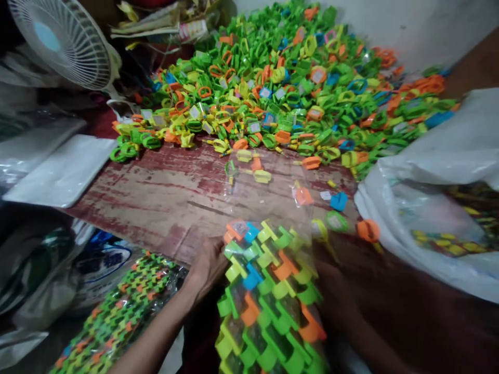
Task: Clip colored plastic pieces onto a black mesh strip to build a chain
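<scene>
In the head view, we see the left hand (208,262) angled up from the lower left, closed on the edge of the clear bag (278,208) of colourful plastic pieces (268,301), lower centre. The right hand (331,278) is dark and blurred, its grip we cannot tell. The frame's bottom cuts the bag off.

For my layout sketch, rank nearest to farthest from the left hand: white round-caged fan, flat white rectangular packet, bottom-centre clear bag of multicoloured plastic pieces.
1. Clear bag, immediately right.
2. White packet, farther left.
3. Fan, upper left.
</scene>
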The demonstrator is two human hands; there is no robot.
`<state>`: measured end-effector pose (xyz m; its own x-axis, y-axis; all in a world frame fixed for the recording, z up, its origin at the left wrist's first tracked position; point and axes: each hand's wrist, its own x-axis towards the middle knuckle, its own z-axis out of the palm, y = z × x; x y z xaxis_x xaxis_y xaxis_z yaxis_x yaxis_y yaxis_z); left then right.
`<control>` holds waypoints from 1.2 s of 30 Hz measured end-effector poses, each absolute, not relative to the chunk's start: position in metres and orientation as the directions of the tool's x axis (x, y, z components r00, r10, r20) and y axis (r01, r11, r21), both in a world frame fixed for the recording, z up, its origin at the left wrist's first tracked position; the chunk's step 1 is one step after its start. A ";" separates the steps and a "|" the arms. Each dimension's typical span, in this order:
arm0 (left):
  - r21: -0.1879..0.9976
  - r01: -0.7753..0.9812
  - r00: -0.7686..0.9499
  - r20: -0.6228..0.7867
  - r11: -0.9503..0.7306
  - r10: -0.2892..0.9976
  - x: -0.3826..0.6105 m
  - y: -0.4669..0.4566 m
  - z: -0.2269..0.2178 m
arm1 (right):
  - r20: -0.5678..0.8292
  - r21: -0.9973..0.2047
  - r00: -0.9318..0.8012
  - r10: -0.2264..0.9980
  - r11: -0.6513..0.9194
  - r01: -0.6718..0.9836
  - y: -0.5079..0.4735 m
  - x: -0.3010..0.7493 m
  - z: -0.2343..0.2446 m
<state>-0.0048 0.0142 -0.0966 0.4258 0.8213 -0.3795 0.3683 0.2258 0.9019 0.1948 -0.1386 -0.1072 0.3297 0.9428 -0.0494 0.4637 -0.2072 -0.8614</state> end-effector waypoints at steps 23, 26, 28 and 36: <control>0.222 0.178 0.856 0.445 -0.959 0.262 -0.050 0.021 -0.084 | 0.544 -0.314 -0.063 0.837 0.272 0.910 -0.141 0.227 -0.086; 0.212 0.077 0.896 0.414 -0.974 0.161 -0.054 0.025 -0.074 | 0.465 -0.337 -0.175 0.868 0.356 0.871 -0.149 0.229 -0.075; 0.234 -0.004 0.920 0.382 -0.972 0.088 -0.057 0.024 -0.068 | 0.415 -0.355 -0.257 0.873 0.416 0.838 -0.157 0.228 -0.070; 0.225 -0.067 0.962 0.272 -0.972 -0.003 -0.089 -0.004 -0.056 | 0.338 -0.372 -0.376 0.863 0.490 0.789 -0.194 0.212 -0.069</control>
<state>-0.0886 -0.0044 -0.0558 0.9622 -0.0034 0.2723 -0.0671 -0.9720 0.2250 0.2118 -0.1939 -0.0689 -0.3760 0.8626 0.3385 0.7887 0.4897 -0.3718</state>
